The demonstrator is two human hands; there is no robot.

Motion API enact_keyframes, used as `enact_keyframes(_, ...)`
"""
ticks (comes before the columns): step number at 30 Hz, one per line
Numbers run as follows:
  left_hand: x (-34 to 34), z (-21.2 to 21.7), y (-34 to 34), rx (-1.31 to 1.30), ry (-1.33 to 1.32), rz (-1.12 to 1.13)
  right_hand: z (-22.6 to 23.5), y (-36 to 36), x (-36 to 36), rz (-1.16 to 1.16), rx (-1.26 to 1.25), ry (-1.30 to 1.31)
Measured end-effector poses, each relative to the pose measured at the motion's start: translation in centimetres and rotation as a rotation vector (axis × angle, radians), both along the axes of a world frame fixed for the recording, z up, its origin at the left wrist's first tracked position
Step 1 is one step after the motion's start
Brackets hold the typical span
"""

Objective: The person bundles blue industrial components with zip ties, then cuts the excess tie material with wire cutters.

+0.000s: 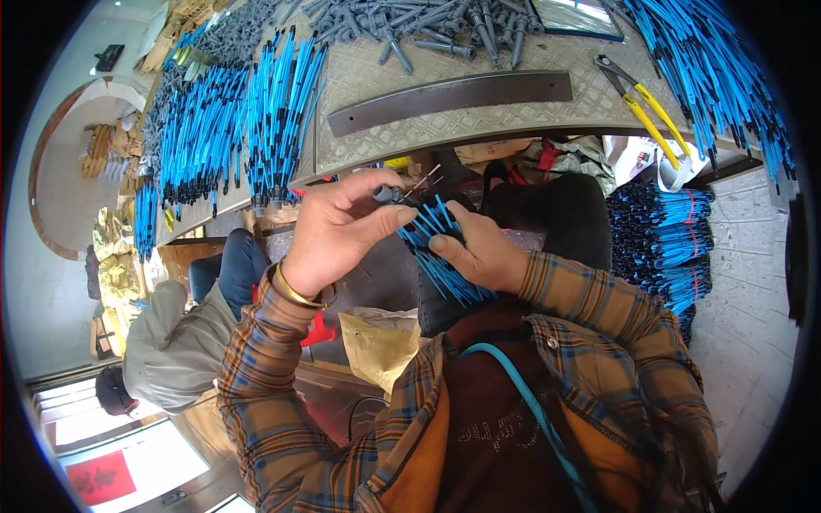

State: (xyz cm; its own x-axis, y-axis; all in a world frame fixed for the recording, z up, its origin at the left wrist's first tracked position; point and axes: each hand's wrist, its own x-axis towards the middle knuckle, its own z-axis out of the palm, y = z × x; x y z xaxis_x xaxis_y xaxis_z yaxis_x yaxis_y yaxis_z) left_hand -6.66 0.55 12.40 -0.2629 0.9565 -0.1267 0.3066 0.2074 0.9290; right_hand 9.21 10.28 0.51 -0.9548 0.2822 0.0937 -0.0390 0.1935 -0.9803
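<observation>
My left hand [333, 231] is closed, its thumb and fingers pinching a grey ribbed plastic fitting [387, 195] just above the bundle. In my right hand [489, 250] is a bunch of thin blue rods [446, 280], gripped with the thumb across them. The rods slant over my lap, and their upper ends reach toward my left thumb. A few thin reddish wires [425, 178] stick up beyond the fitting; where they end lower down is hidden behind my fingers.
On the workbench [359, 150] lie a dark flat bar [453, 98], yellow-handled cutters [646, 111], heaped grey plastic fittings [428, 21] and blue rods with black ends [201, 124]. Tied rod bundles [667, 244] are stacked at right. Another person [175, 350] sits at left, near a yellow paper bag [376, 346].
</observation>
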Motion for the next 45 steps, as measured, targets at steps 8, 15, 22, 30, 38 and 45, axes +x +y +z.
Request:
enact_keyframes(8,-1.6,1.2,0.8,-0.025,-0.015,-0.232,1.9,3.1,-0.7,0.443,-0.264,0.116)
enact_keyframes(15,0.3,0.7,0.9,0.039,0.108,-0.148,1.2,2.9,-0.5,0.387,-0.251,0.031)
enact_keyframes(22,1.0,0.3,0.6,-0.048,0.196,-0.012,1.6,0.9,0.0,0.192,-0.125,0.028)
enact_keyframes(30,0.2,1.7,1.2,-0.053,-0.025,-0.054,1.4,0.9,0.8,-0.214,0.342,0.068)
enact_keyframes(38,-0.7,1.6,1.7,-0.086,-0.070,-0.138,1.1,2.9,0.0,0.254,-0.031,0.039)
enact_keyframes(45,-1.1,1.2,2.1,-0.102,-0.143,-0.145,1.4,3.6,-0.2,0.266,0.113,0.076)
